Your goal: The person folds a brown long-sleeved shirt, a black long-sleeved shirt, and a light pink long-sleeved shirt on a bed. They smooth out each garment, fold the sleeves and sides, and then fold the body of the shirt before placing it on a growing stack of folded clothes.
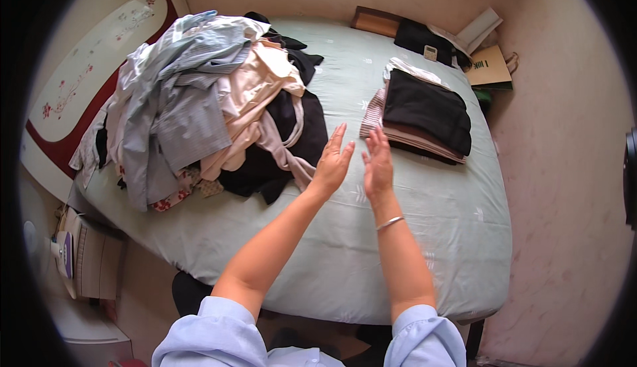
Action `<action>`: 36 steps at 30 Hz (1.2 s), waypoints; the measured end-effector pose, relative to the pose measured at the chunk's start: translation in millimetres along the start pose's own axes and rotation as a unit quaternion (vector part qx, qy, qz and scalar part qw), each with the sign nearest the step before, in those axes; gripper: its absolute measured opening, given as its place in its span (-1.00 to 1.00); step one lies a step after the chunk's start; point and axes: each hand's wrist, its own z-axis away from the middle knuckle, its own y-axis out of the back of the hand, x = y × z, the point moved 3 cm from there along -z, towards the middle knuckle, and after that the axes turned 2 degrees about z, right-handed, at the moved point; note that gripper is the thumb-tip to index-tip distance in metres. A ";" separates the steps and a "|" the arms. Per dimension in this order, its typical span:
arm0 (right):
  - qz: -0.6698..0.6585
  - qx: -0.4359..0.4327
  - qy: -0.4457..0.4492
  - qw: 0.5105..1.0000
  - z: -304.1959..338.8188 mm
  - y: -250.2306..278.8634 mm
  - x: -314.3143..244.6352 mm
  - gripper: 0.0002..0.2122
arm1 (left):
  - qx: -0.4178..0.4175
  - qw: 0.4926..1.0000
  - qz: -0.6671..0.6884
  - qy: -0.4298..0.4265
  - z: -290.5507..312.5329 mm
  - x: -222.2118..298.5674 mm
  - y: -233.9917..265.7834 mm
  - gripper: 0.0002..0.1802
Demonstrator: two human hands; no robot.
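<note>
Both arms reach forward over a bed (332,247) with a pale green sheet. My left hand (334,162) holds nothing, its fingers stretched out and the thumb apart. Facing it across a small gap, my right hand (378,166) is also empty with fingers extended. Left of my left hand lies a loose heap of clothes (192,95): grey-blue, pale pink, white and black pieces tangled together. Beyond my right hand sits a stack of folded clothes (428,111), with a black garment on top and striped, brown and pink layers showing beneath.
A white and dark red headboard (99,75) stands on the left. At the far right corner are a black cloth (424,40), a small remote (430,52) and a tan paper bag (490,68). A bedside cabinet (99,254) stands lower left. The wall (564,201) runs along the right.
</note>
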 end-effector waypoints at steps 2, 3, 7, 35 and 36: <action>-0.035 -0.039 -0.032 0.998 7.5 -41.9 11.6 -0.42 | 0.026 1.000 0.014 0.009 9.5 1.4 32.4 -0.40; -0.039 -0.046 -0.044 0.997 11.6 -59.5 20.0 -0.41 | 0.032 0.999 0.022 0.015 15.3 -0.8 49.8 -0.40; -0.063 -0.047 -0.080 0.994 31.0 -105.9 44.7 -0.47 | 0.059 0.996 0.048 0.047 39.4 5.8 97.8 -0.40; -0.106 -0.038 -0.054 0.992 -9.7 -186.7 87.4 -0.87 | 0.262 0.931 0.221 0.124 62.7 -14.1 174.3 -0.51; -0.126 -0.043 -0.056 0.990 -1.8 -189.3 78.3 -0.88 | 0.262 0.934 0.214 0.113 61.8 -11.6 176.6 -0.50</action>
